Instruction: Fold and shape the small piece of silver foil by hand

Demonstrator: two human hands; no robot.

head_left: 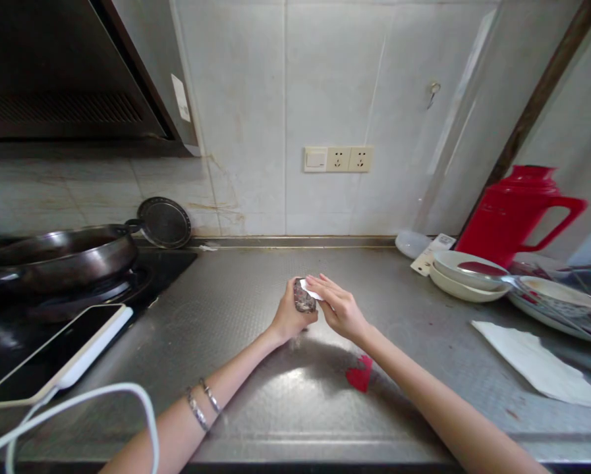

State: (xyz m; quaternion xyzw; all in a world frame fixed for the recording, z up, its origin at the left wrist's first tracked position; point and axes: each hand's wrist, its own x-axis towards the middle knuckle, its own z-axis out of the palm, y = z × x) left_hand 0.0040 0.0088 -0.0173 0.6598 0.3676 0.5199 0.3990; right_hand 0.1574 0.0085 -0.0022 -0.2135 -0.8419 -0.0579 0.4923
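Note:
My left hand [289,315] is closed round a small dark speckled object [304,300], held above the steel counter [255,388]. My right hand [338,308] pinches a small white scrap [309,289] against the top of that object, fingers pressed together. Both hands meet at the middle of the counter. A small red scrap [359,376] lies on the counter just below my right wrist. Two bracelets [202,403] sit on my left forearm.
A dark pan [58,257] sits on the stove at left, with a phone [53,352] and white cable [102,401] beside it. Stacked plates [468,273], a red thermos jug [517,210] and a white paper [537,362] occupy the right side. Wall sockets [338,158] are behind.

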